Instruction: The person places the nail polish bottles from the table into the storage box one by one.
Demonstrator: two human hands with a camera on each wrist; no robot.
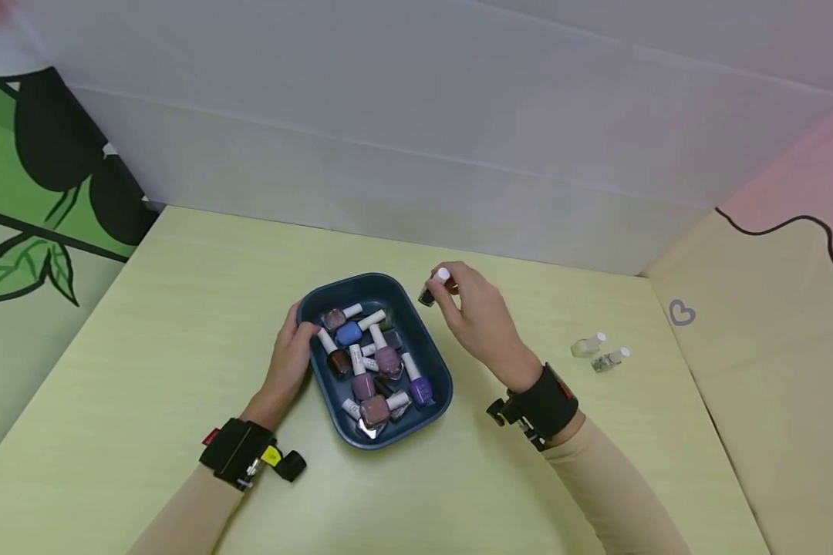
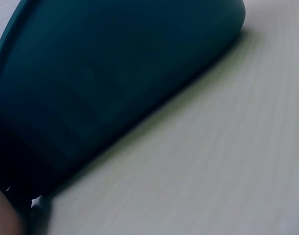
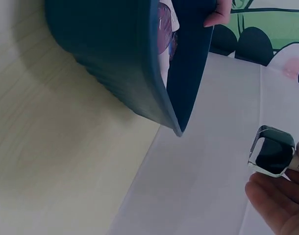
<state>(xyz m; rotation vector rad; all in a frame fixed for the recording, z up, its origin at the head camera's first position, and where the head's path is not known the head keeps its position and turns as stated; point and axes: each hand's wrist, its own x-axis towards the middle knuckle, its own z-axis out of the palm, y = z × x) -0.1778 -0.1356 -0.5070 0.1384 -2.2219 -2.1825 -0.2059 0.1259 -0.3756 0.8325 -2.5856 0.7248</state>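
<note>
A dark blue plastic basin (image 1: 361,289) sits on the table, holding several nail polish bottles with white caps, among them a blue one (image 1: 349,333), a dark brown one (image 1: 338,364) and a purple one (image 1: 420,391). My left hand (image 1: 284,366) grips the basin's left side, its thumb (image 3: 220,12) over the rim in the right wrist view. Just beyond the basin's right rim, my right hand (image 1: 482,320) pinches a nail polish bottle (image 3: 273,152) with very dark polish and a white cap. The basin's outer wall (image 2: 115,73) fills much of the left wrist view.
Two nail polish bottles with white caps, one pale (image 1: 585,347) and one clear with specks (image 1: 607,361), lie on the table to the right. A pale wall (image 1: 403,116) rises behind the table, and a side panel with a heart drawing (image 1: 682,312) borders the right.
</note>
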